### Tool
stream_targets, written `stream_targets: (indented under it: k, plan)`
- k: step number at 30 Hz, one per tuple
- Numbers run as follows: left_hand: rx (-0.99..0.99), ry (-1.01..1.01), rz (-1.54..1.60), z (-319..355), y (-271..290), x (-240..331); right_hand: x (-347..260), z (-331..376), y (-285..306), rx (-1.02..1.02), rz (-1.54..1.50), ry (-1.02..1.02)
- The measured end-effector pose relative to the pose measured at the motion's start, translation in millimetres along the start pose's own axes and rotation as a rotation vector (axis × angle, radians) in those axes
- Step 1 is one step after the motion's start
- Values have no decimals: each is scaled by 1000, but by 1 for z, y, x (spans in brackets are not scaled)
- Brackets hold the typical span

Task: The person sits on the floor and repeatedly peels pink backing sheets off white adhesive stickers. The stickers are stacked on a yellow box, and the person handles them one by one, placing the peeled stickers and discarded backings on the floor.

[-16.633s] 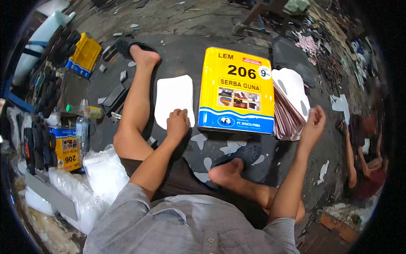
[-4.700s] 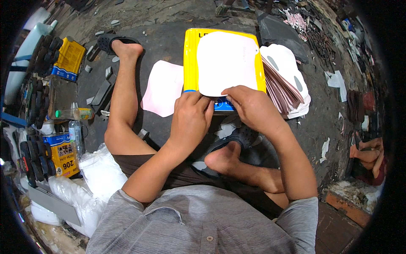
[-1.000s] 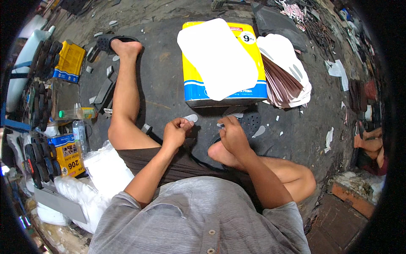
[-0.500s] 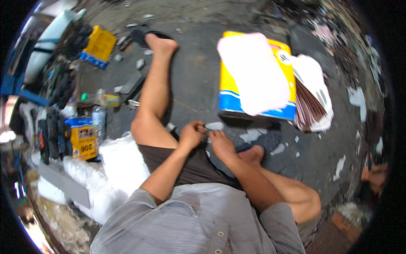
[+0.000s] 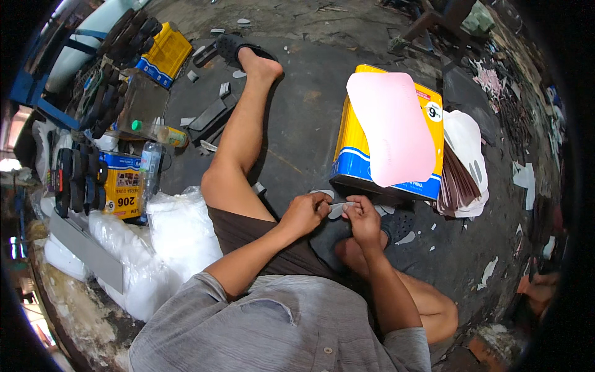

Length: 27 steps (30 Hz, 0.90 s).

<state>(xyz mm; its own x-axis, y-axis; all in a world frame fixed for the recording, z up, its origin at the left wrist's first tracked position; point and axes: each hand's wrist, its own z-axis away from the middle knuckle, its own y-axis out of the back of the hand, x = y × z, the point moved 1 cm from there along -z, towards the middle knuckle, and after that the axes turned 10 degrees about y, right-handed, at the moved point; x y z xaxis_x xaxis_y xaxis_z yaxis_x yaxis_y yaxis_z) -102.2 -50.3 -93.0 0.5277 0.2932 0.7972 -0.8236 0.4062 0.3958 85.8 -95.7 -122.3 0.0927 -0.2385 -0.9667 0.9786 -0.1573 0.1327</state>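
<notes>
Seemingly, pale strip (image 5: 339,205) between both hands (image 5: 334,214)

the two hands, left hand (image 5: 305,212) and right hand (image 5: 362,218), meet just in front of the yellow tin (image 5: 359,155), which blocks the way ahead. the stretched leg (image 5: 238,142) walls off the left. bare floor (image 5: 310,105) lies open between leg and tin. the stack of sheets (image 5: 462,167) crowds the right.
</notes>
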Motion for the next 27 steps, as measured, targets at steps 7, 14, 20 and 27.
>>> stream_targets:
  k: [7, 14, 20, 27]
  plan:
    - [116, 213, 95, 3, 17, 13, -65, 20, 29, 137, 9, 161]
    - [-108, 151, 641, 19, 52, 38, -133, 20, 79, 44, 617, 590]
    - [-37, -30, 484, 29, 56, 76, -180, -53, 116, -292, 905, 860]
    - [76, -109, 462, 33, 63, 85, -188, -66, 109, -475, 978, 869]
